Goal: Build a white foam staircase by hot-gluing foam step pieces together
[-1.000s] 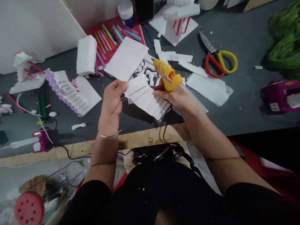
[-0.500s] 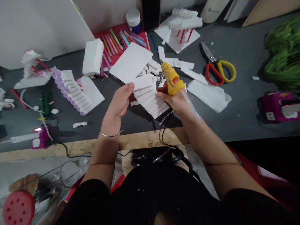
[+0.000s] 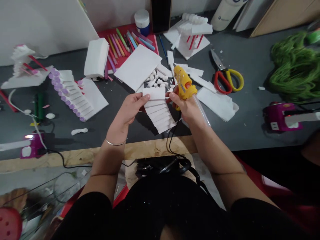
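Note:
My left hand (image 3: 132, 108) is closed, its thumb and fingers pinching the left end of the top strip on a stepped white panel (image 3: 161, 116). This panel is made of overlapping white strips and hangs down between my hands, over the table edge side. My right hand (image 3: 181, 103) is wrapped round a yellow glue gun (image 3: 184, 81), whose nozzle points away from me and whose clear glue stick sticks out toward my wrist. The thumb and fingertips of that same hand meet the right end of the top strip. Behind the panel lie small white rolled pieces (image 3: 160, 80).
Scissors (image 3: 225, 75) and loose white strips lie to the right. A finished-looking stepped piece with purple discs (image 3: 71, 95) lies left. Coloured sticks (image 3: 120, 45) are at the back, green cord (image 3: 296, 66) far right. The glue gun's black cable (image 3: 172, 141) crosses the table edge.
The stepped panel has turned so its top strip lies level. My right fingers have moved from the panel's side up to the top strip's right end. The view has shifted slightly.

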`<move>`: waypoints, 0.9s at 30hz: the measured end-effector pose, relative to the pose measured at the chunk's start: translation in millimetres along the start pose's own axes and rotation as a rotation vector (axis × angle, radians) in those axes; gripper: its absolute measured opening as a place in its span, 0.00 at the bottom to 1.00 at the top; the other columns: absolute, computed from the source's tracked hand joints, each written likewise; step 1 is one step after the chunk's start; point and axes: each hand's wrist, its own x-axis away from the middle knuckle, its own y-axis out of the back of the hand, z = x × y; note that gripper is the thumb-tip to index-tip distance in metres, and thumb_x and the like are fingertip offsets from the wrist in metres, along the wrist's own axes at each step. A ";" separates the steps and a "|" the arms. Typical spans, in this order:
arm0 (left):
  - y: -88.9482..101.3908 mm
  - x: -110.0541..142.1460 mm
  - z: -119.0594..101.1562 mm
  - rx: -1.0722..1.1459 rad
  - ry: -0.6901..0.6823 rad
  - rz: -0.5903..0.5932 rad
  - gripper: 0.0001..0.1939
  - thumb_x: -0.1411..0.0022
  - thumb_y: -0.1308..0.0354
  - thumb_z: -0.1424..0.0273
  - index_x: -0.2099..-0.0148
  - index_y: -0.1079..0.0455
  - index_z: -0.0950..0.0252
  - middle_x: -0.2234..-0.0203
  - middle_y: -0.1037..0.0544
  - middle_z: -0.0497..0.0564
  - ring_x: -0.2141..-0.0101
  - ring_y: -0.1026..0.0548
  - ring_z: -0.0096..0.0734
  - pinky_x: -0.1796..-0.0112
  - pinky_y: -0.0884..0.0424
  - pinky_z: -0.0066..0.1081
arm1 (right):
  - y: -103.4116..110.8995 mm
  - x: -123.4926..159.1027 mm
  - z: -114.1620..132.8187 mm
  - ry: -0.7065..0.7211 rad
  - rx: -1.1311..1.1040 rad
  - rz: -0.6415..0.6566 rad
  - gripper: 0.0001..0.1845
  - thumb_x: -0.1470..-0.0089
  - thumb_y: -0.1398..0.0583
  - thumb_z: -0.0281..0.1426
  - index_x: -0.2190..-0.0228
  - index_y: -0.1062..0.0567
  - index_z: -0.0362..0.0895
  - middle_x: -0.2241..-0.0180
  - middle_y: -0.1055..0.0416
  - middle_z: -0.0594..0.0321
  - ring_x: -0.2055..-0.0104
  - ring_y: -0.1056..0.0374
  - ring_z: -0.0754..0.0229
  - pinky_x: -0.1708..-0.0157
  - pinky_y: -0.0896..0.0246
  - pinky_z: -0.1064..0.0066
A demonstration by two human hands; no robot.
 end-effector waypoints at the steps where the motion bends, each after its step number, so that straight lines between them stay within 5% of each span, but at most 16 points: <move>1: -1.6 -0.2 0.8 -0.006 -0.003 0.011 0.25 0.41 0.30 0.48 0.61 0.19 0.67 0.68 0.14 0.54 0.63 0.17 0.35 0.60 0.22 0.31 | -0.1 -0.2 -1.4 0.012 0.015 0.011 0.36 0.58 0.31 0.67 0.66 0.31 0.51 0.66 0.25 0.60 0.62 0.24 0.50 0.60 0.23 0.50; 7: -7.3 -1.1 2.3 -0.052 0.017 0.053 0.26 0.41 0.30 0.46 0.60 0.19 0.67 0.65 0.13 0.54 0.64 0.17 0.34 0.59 0.22 0.31 | 2.4 -4.8 -19.4 0.010 0.067 0.073 0.34 0.55 0.29 0.61 0.58 0.30 0.52 0.62 0.28 0.61 0.54 0.25 0.47 0.56 0.23 0.47; 17: -3.9 -1.8 3.1 -0.045 0.062 0.026 0.30 0.34 0.40 0.40 0.63 0.20 0.65 0.71 0.16 0.55 0.68 0.18 0.32 0.66 0.23 0.30 | 4.6 -6.0 -18.3 -0.027 0.032 0.052 0.28 0.54 0.27 0.54 0.62 0.29 0.51 0.66 0.29 0.63 0.59 0.27 0.53 0.60 0.24 0.55; 27: -2.2 -3.6 4.9 0.008 0.099 0.017 0.24 0.37 0.33 0.46 0.64 0.21 0.64 0.74 0.18 0.53 0.72 0.21 0.30 0.71 0.23 0.27 | 0.8 -1.2 -9.7 -0.056 0.004 -0.004 0.34 0.58 0.30 0.65 0.63 0.28 0.52 0.68 0.27 0.63 0.62 0.27 0.53 0.66 0.25 0.56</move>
